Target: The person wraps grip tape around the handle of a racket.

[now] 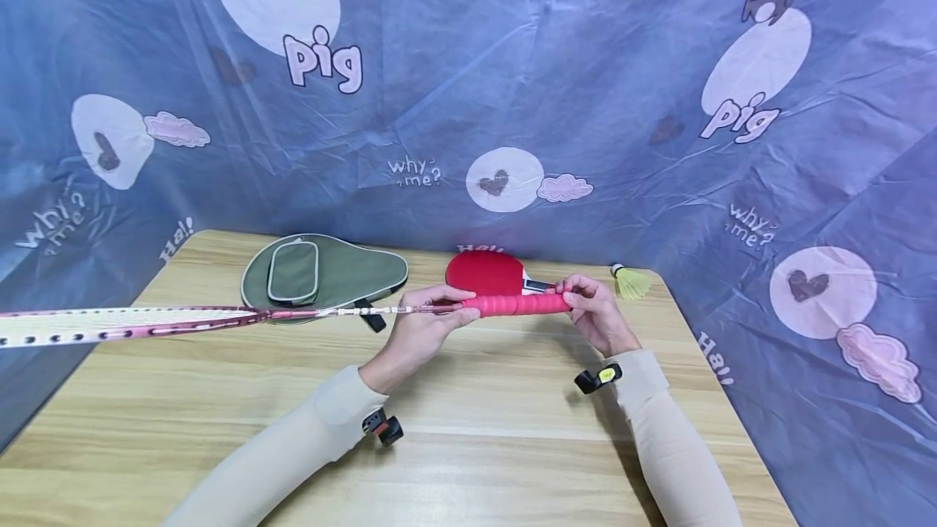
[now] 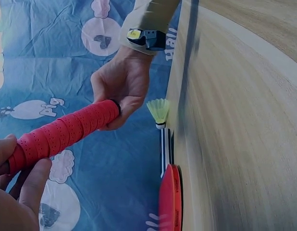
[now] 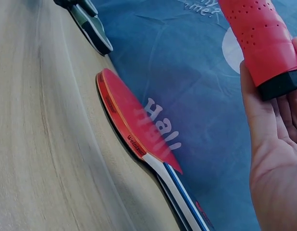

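Note:
A badminton racket (image 1: 512,305) is held level above the table, its pink-red perforated grip wrap showing in all views. Its strung head stretches off the left edge of the head view. My left hand (image 1: 424,330) pinches the top of the handle, where the wrap meets the shaft, between thumb and fingers. At the butt end, my right hand (image 1: 596,315) grips the handle with thumb and fingertips. A black end cap (image 3: 280,84) shows there in the right wrist view. Behind the handle lies a red table tennis bat (image 1: 483,271), its handle partly hidden by the right hand.
A green bat case (image 1: 359,267) lies at the back left of the wooden table (image 1: 468,462). Near the back right corner is a yellow shuttlecock (image 1: 631,283). Blue printed cloth (image 1: 410,104) hangs along the table's back and sides.

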The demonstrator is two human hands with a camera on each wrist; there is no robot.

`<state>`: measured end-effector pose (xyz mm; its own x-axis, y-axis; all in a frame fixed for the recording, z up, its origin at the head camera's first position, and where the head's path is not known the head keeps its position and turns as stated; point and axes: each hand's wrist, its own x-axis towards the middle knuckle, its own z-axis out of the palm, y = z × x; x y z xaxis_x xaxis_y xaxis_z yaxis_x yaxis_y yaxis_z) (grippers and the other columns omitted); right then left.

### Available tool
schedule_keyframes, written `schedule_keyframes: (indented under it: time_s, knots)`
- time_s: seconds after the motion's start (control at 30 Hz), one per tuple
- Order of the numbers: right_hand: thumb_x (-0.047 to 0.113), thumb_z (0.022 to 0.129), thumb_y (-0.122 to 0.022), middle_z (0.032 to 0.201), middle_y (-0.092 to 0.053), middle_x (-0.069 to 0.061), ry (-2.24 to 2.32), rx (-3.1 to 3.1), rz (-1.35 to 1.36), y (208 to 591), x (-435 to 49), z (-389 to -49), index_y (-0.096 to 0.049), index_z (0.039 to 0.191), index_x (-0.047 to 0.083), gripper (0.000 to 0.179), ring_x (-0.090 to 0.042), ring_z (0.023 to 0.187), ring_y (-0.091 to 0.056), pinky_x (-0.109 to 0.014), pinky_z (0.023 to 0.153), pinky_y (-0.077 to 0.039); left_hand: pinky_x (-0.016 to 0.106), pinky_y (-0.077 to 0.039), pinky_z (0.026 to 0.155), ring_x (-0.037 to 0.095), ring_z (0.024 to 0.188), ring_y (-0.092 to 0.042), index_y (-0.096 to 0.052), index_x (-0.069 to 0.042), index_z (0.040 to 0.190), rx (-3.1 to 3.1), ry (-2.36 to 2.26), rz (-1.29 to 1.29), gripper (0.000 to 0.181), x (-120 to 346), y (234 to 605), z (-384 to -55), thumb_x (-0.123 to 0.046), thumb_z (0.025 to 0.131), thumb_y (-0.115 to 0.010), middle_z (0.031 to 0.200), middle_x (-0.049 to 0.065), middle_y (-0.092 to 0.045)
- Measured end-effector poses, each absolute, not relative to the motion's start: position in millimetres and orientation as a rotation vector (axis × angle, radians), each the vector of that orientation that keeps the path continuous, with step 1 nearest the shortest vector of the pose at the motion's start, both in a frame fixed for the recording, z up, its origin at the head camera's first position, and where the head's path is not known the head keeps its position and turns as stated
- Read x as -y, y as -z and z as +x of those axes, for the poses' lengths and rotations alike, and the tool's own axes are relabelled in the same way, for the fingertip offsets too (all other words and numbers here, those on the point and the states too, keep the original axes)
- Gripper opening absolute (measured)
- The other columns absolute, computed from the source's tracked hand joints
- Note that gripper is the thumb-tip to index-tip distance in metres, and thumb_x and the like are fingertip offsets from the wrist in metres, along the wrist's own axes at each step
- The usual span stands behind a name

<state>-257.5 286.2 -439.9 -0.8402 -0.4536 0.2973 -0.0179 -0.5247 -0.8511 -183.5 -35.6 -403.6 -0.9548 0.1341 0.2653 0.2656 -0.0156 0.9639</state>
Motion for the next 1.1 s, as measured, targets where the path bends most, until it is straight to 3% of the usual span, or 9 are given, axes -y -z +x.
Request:
schedule_keyframes:
  time_s: [0.43,0.77,1.1]
  knots:
    - [-0.014,0.099,-0.038,0.110,-0.077,-0.012,2.355,-1.369,-0.634,437,-283,-257,-0.071,0.110,-0.001,0.037,-0.017,0.097,-0.075,-0.029,0.086,-0.062,0.021,-0.061,0.078,0.006,0.084,-0.072,-0.078,-0.004,0.111,2.039,2.208,-0.466,0.029,39,405,-187,-0.001,0.082,-0.081,0.109,0.018,-0.077]
    - [-0.016,0.098,-0.033,0.101,-0.080,-0.009,2.404,-1.456,-0.458,432,-279,-253,-0.076,0.098,0.004,0.048,-0.016,0.088,-0.077,-0.028,0.080,-0.063,0.021,-0.061,0.078,0.006,0.084,-0.072,-0.077,0.000,0.110,2.010,2.238,-0.529,0.027,40,407,-193,0.000,0.083,-0.080,0.110,0.021,-0.076]
    - [-0.015,0.099,-0.037,0.089,-0.078,-0.003,2.404,-1.537,-0.275,436,-273,-249,-0.077,0.090,0.006,0.046,-0.011,0.076,-0.076,-0.026,0.074,-0.063,0.020,-0.060,0.078,0.005,0.083,-0.072,-0.077,-0.001,0.111,2.048,2.273,-0.506,0.028,46,412,-199,-0.001,0.083,-0.080,0.111,0.023,-0.075]
